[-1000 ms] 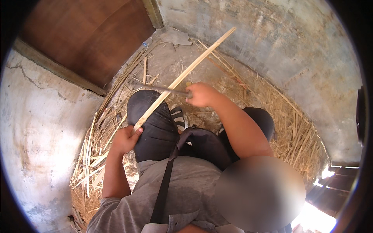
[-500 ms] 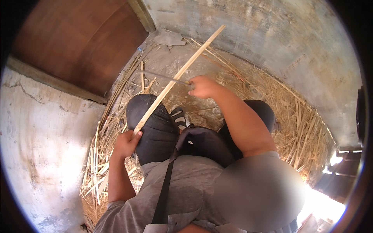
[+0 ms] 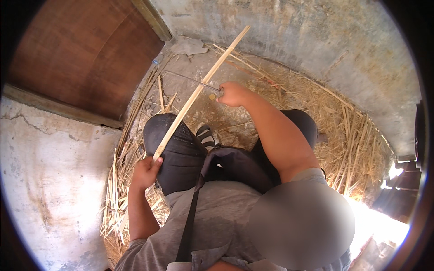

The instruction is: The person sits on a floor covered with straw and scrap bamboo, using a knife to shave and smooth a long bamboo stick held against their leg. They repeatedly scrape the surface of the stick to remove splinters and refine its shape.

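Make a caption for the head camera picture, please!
Left hand holding a long pale stick, right hand holding a thin tool that crosses it.

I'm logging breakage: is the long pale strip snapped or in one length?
In one length: the pale strip runs without a break from the left hand to its far end. Any lengthwise split, I cannot tell.

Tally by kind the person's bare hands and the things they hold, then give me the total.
Bare hands: 2 (left hand, right hand)
Pale bamboo-like strip, in the left: 1
Thin-bladed hand tool, in the right: 1
Total: 4
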Demonstrator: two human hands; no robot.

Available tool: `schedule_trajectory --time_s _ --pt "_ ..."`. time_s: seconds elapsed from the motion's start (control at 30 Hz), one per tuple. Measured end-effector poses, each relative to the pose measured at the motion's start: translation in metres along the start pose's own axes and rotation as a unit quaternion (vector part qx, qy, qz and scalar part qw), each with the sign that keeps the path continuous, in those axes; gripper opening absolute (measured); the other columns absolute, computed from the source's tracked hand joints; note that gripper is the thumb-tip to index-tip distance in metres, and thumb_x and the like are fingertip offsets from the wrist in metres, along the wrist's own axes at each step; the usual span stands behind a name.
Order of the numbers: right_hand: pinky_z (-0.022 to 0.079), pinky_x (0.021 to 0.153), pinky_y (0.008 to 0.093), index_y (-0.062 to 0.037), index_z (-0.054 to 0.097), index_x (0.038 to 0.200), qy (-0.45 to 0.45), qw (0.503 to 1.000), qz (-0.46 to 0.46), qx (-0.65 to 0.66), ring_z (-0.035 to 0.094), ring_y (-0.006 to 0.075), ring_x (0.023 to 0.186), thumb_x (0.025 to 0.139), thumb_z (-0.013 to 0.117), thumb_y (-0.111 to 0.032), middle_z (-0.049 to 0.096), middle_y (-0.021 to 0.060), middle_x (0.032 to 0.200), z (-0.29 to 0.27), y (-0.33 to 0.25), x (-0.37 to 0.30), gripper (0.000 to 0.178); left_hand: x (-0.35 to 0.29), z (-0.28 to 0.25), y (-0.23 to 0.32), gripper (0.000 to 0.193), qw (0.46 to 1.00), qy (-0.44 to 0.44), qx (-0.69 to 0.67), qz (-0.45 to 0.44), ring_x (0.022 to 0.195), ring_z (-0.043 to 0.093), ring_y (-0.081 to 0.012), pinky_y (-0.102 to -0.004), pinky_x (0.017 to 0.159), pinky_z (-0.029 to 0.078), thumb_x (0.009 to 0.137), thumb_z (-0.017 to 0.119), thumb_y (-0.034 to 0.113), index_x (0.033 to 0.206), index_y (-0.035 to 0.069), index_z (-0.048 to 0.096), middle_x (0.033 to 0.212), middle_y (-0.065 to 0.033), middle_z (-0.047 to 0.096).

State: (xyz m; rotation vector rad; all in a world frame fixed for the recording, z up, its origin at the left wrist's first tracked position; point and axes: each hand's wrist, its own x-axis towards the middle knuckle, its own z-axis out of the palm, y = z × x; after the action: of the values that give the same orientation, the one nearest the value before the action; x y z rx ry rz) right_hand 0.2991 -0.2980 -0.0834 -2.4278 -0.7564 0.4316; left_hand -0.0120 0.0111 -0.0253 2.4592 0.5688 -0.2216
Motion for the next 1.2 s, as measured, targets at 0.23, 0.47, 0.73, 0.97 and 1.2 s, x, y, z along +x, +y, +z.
schedule_trajectory --time_s 0.23,0.47,0.73,0.97,1.2 --pt "0.052 0.097 0.0467 -0.0051 0.07 0.123 -0.09 0.99 -0.102 -0.026 0.065 0.0395 0.114 0.081 0.073 -0.031 0.07 0.0202 0.119 0.003 -0.051 -0.019 0.05 -0.002 0.001 -0.003 0.056 1.0 -0.006 -0.023 -0.004 0.058 0.047 -0.0189 -0.0389 0.057 0.041 0.098 0.067 0.048 0.075 -0.003 0.06 0.06 -0.0115 0.054" --pt "0.053 0.095 0.0474 -0.0068 0.069 0.123 -0.125 0.986 -0.101 -0.044 0.066 0.0388 0.112 0.083 0.075 -0.036 0.071 0.019 0.116 0.0 -0.057 -0.017 0.051 -0.004 -0.002 0.004 0.056 1.0 -0.001 0.01 -0.01 0.059 0.049 -0.0205 -0.0398 0.058 0.042 0.098 0.066 0.05 0.076 -0.002 0.06 0.06 -0.0122 0.054" --pt "0.053 0.095 0.0462 -0.0054 0.071 0.12 0.007 0.999 -0.016 -0.029 0.066 0.0391 0.11 0.081 0.075 -0.036 0.07 0.0216 0.115 -0.002 -0.007 -0.003 0.05 -0.003 -0.004 0.01 0.057 1.0 -0.007 0.008 -0.027 0.059 0.055 -0.0256 -0.0416 0.06 0.045 0.097 0.066 0.051 0.076 -0.001 0.062 0.062 -0.0158 0.058" --pt "0.054 0.094 0.0472 -0.0073 0.071 0.118 -0.12 0.984 -0.12 -0.049 0.066 0.0388 0.11 0.08 0.076 -0.031 0.071 0.0195 0.114 0.011 -0.064 -0.023 0.045 -0.005 -0.006 0.012 0.055 1.0 -0.005 0.012 -0.021 0.058 0.054 -0.0261 -0.0414 0.059 0.045 0.097 0.067 0.048 0.074 -0.002 0.061 0.062 -0.0166 0.058" --pt "0.053 0.094 0.0471 -0.0081 0.07 0.12 -0.106 0.989 -0.082 -0.059 0.066 0.0384 0.112 0.081 0.077 -0.034 0.071 0.0186 0.117 0.0 -0.048 -0.014 0.047 -0.005 -0.002 0.006 0.054 0.999 -0.007 -0.012 -0.035 0.059 0.055 -0.0277 -0.0414 0.06 0.045 0.097 0.067 0.048 0.077 -0.002 0.061 0.064 -0.0179 0.059"
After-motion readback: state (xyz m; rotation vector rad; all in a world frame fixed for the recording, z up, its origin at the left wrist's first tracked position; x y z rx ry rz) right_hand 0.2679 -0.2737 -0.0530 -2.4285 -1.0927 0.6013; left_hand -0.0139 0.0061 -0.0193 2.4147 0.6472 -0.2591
